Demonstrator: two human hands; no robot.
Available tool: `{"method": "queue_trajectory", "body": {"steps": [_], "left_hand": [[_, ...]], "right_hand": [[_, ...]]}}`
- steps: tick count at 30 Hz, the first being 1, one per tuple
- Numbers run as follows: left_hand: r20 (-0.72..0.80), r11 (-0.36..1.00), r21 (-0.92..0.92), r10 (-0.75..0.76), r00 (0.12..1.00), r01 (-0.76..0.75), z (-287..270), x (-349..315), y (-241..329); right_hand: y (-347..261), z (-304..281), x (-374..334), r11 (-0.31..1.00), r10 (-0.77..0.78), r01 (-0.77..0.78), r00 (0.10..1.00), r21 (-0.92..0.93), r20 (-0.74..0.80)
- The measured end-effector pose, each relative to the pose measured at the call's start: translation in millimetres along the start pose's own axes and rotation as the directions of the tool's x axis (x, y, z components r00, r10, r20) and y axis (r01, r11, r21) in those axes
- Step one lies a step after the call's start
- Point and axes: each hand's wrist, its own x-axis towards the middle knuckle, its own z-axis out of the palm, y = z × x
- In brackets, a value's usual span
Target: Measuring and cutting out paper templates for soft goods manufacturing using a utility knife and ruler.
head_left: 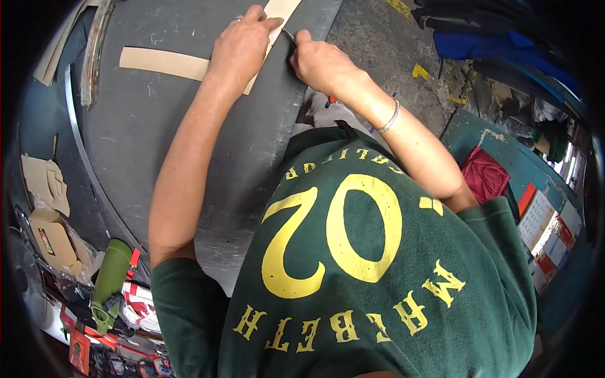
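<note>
My left hand [242, 47] is on the dark grey tabletop [145, 126], its bent fingers and thumb holding down a long tan strip [281, 9] that slants away from me. A second tan strip [161, 61] lies crosswise to the left, its right end passing under my left hand or wrist. My right hand [321, 63] is closed around a slim pointed metal tool [288, 36] by the table's right edge. Its thin tip points at the slanted strip's edge; whether it touches cannot be made out. The tool's handle is hidden in my fist.
A worn curved bar [96, 53] lies at the table's far left. Beyond the left edge are cardboard pieces [53, 239], a green cylinder [112, 280] and packaged goods. At right are a blue-green surface [504, 142] with a dark red cloth [485, 176], and blue sheeting [479, 47].
</note>
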Motion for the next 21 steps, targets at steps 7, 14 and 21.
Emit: {"method": "queue_trajectory", "body": {"steps": [7,14,21], "left_hand": [[-0.112,0.988,0.112,-0.097,0.989,0.109,19,8,5],[-0.167,0.998,0.062,0.008,0.986,0.003,21,22,26],[-0.088,0.946,0.266,-0.164,0.982,0.182,17,41,55]], "right_hand": [[67,-24,6,0.787,0.065,-0.019,0.997,0.616,-0.052],[156,-87,54,-0.269,0.187,0.093,0.981,0.959,-0.042],[166,-152,151,-0.011,0.135,0.281,0.951,0.96,-0.277]]}}
